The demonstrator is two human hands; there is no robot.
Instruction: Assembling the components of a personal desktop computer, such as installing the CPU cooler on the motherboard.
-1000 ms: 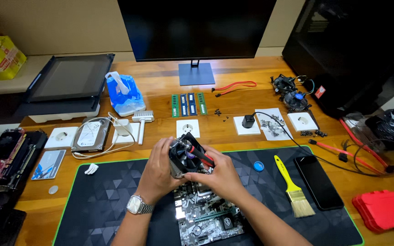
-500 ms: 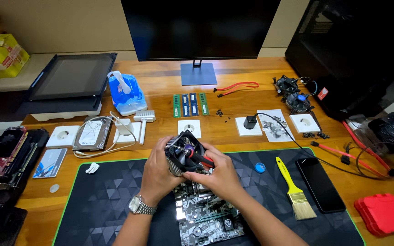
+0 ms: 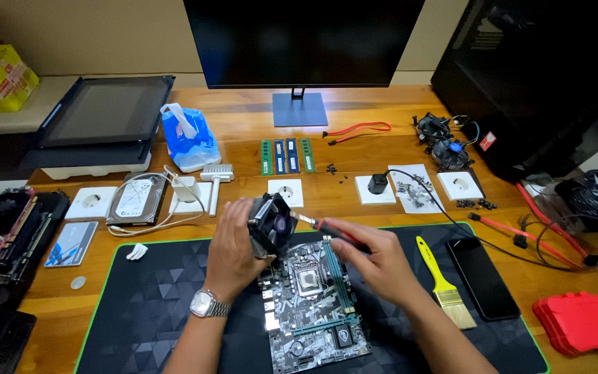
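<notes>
The motherboard [image 3: 313, 301] lies on the mat [image 3: 140, 305] at the front centre of the counter [image 3: 243, 128], with the brush [image 3: 444, 284] and the phone [image 3: 482, 277] to its right on the same mat. Behind the mat, the memory sticks [image 3: 286, 156] lie in front of the monitor stand [image 3: 300, 109], and the hard drive [image 3: 136, 199] lies to the left. The computer case [image 3: 541, 76] stands at the right rear, with two spare fans [image 3: 441, 142] just left of it.
</notes>
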